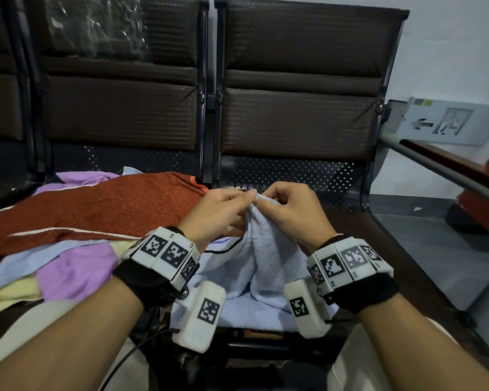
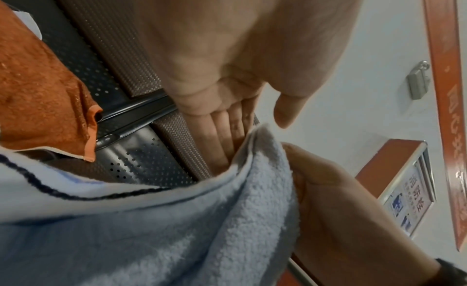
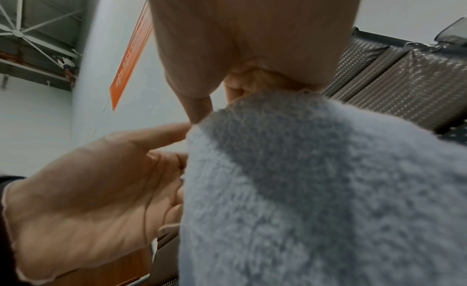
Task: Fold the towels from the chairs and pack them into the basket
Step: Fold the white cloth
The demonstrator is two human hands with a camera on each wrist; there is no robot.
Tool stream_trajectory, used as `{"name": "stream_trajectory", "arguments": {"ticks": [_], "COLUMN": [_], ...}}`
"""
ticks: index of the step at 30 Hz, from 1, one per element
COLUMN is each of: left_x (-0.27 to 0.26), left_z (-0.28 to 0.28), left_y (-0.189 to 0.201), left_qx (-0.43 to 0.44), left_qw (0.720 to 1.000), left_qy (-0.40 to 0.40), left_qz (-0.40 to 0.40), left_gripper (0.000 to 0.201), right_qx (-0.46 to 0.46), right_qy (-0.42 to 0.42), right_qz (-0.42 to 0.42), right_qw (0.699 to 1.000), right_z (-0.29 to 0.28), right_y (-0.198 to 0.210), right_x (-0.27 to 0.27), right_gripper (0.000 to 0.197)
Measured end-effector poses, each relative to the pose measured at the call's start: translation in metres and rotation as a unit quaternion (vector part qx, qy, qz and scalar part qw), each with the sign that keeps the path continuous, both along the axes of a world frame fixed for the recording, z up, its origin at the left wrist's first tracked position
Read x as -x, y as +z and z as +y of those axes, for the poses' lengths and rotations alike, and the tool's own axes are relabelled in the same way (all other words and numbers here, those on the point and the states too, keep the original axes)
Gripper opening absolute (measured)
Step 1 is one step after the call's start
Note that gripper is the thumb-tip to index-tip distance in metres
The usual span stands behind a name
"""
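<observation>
I hold a light blue towel (image 1: 266,263) up by its top corner over the right chair seat (image 1: 347,221); the rest drapes down toward my lap. My right hand (image 1: 288,210) pinches that corner, thumb (image 3: 197,108) pressed on the towel (image 3: 316,190) and the fingers curled behind it. My left hand (image 1: 223,210) meets it at the same corner. Its fingers (image 2: 222,142) lie straight behind the towel's edge (image 2: 255,142), and the thumb (image 2: 288,112) stands slightly off the cloth. No basket is in view.
A pile of unfolded towels covers the left seat: a rust-red towel (image 1: 96,210) on top, a purple towel (image 1: 76,266), a yellow towel (image 1: 9,292) and a pale blue towel (image 1: 26,263) beneath. Dark padded chair backs (image 1: 299,88) rise behind. A metal armrest (image 1: 435,170) runs along the right.
</observation>
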State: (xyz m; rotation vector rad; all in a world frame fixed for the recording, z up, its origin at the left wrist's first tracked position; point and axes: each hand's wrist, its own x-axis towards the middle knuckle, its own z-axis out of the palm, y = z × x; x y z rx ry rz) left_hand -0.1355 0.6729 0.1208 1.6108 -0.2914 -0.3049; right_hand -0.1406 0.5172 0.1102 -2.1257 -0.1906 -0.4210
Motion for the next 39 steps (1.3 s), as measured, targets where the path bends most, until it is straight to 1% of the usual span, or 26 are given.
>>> {"name": "stream_trajectory", "arguments": {"ticks": [5, 8, 9, 10, 11, 12, 13, 14, 15, 17, 19, 21, 22, 24, 25, 27, 28, 29, 32, 33, 36, 37, 39], "left_x": [-0.001, -0.003, -0.005, -0.008, -0.011, -0.014, -0.015, -0.016, -0.017, -0.016, -0.015, -0.013, -0.011, -0.008, -0.007, -0.005, -0.004, -0.003, 0.003, 0.004, 0.009, 0.011, 0.013], "left_z": [0.001, 0.006, 0.008, 0.01, 0.012, 0.015, 0.017, 0.019, 0.02, 0.023, 0.027, 0.03, 0.031, 0.034, 0.037, 0.042, 0.044, 0.046, 0.05, 0.05, 0.05, 0.049, 0.046], "left_y": [-0.001, -0.002, -0.002, -0.003, -0.004, -0.005, -0.005, -0.006, -0.007, -0.008, -0.006, -0.004, -0.002, -0.001, 0.0, 0.003, 0.004, 0.005, 0.009, 0.011, 0.015, 0.016, 0.018], "left_qx": [-0.032, -0.069, -0.088, -0.11, -0.134, -0.154, -0.17, -0.188, -0.205, -0.233, -0.258, -0.29, -0.305, -0.323, -0.326, -0.324, -0.32, -0.317, -0.302, -0.294, -0.266, -0.26, -0.26], "left_qw": [0.999, 0.994, 0.991, 0.985, 0.977, 0.97, 0.965, 0.961, 0.957, 0.949, 0.938, 0.922, 0.915, 0.904, 0.9, 0.899, 0.9, 0.901, 0.904, 0.906, 0.912, 0.913, 0.912], "left_qy": [0.006, 0.017, 0.031, 0.055, 0.083, 0.107, 0.122, 0.126, 0.124, 0.11, 0.088, 0.069, 0.063, 0.06, 0.065, 0.075, 0.078, 0.08, 0.09, 0.096, 0.104, 0.099, 0.084], "left_qz": [-0.041, -0.077, -0.099, -0.123, -0.142, -0.153, -0.158, -0.161, -0.165, -0.182, -0.216, -0.247, -0.258, -0.275, -0.282, -0.285, -0.285, -0.286, -0.288, -0.29, -0.294, -0.297, -0.306], "left_gripper": [0.034, 0.034, 0.036, 0.038, 0.041, 0.043, 0.044, 0.046, 0.046, 0.046, 0.042, 0.039, 0.041, 0.042, 0.042, 0.041, 0.04, 0.038, 0.035, 0.034, 0.03, 0.03, 0.03], "right_qx": [-0.065, -0.065, -0.023, 0.069, 0.187, 0.292, 0.355, 0.376, 0.376, 0.384, 0.412, 0.44, 0.44, 0.409, 0.39, 0.374, 0.371, 0.37, 0.401, 0.401, 0.346, 0.338, 0.357], "right_qy": [0.026, 0.057, 0.07, 0.076, 0.069, 0.048, 0.029, 0.021, 0.018, 0.007, -0.007, -0.018, -0.014, 0.007, 0.012, 0.008, 0.002, -0.009, -0.021, -0.02, -0.031, -0.032, -0.012], "right_qz": [0.036, 0.037, 0.033, 0.034, 0.046, 0.068, 0.094, 0.116, 0.122, 0.099, 0.084, 0.083, 0.091, 0.099, 0.086, 0.033, 0.014, 0.005, -0.011, -0.022, -0.039, -0.037, -0.02], "right_qw": [0.997, 0.996, 0.997, 0.994, 0.979, 0.953, 0.93, 0.919, 0.918, 0.918, 0.907, 0.894, 0.893, 0.907, 0.917, 0.927, 0.929, 0.929, 0.916, 0.915, 0.937, 0.94, 0.934], "right_z": [0.001, -0.001, -0.005, -0.011, -0.018, -0.025, -0.031, -0.036, -0.04, -0.044, -0.047, -0.048, -0.049, -0.049, -0.048, -0.046, -0.045, -0.043, -0.041, -0.04, -0.046, -0.048, -0.052], "right_y": [0.004, 0.006, 0.006, 0.006, 0.006, 0.005, 0.006, 0.006, 0.005, 0.005, 0.007, 0.011, 0.012, 0.015, 0.016, 0.018, 0.02, 0.022, 0.028, 0.032, 0.038, 0.037, 0.031], "right_x": [0.002, 0.004, 0.005, 0.005, 0.005, 0.005, 0.006, 0.007, 0.008, 0.01, 0.014, 0.018, 0.019, 0.022, 0.025, 0.031, 0.034, 0.038, 0.049, 0.052, 0.058, 0.059, 0.06], "right_gripper": [0.019, 0.02, 0.023, 0.031, 0.042, 0.049, 0.054, 0.055, 0.054, 0.046, 0.032, 0.024, 0.02, 0.022, 0.025, 0.022, 0.015, 0.016, 0.031, 0.035, 0.039, 0.039, 0.04]}}
